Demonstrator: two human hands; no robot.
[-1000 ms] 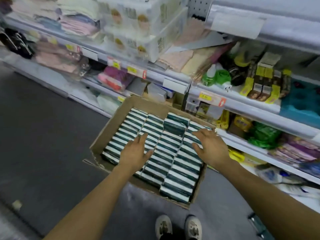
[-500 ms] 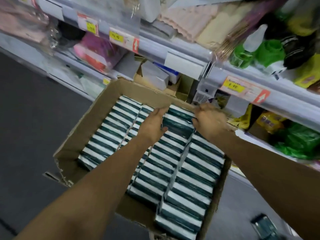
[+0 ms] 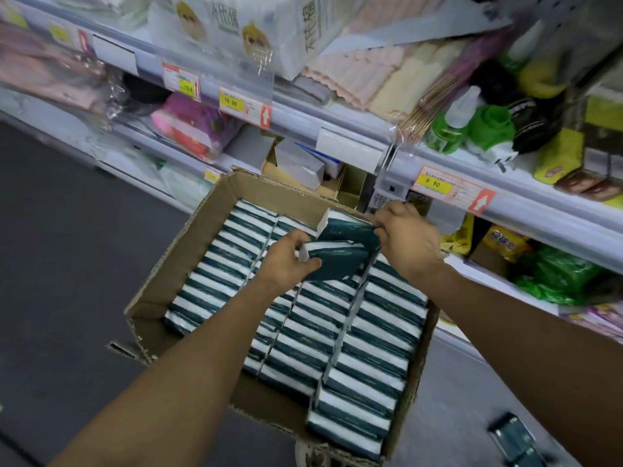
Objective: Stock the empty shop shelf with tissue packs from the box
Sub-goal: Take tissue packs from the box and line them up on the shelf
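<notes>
An open cardboard box [image 3: 158,291] stands on the floor, packed with rows of dark green and white tissue packs [image 3: 364,335]. My left hand [image 3: 286,261] grips the left end of a tissue pack [image 3: 337,259] tilted up out of the far rows. My right hand [image 3: 404,241] pinches the right end of a second tissue pack [image 3: 347,230] just behind it, also raised. Both packs sit slightly above the others near the box's far edge. The shelf slot [image 3: 340,183] right behind the box holds small grey boxes.
Shop shelves [image 3: 354,136] run across the top, full of cloths, green bottles, pink packs and snack bags, with yellow price tags [image 3: 433,183] on the rails. Dark floor [image 3: 60,264] lies left. A loose tissue pack [image 3: 515,439] lies on the floor at lower right.
My head has come closer to the box. Both hands moved to the far rows and have lifted and tilted two tissue packs up out of them.
</notes>
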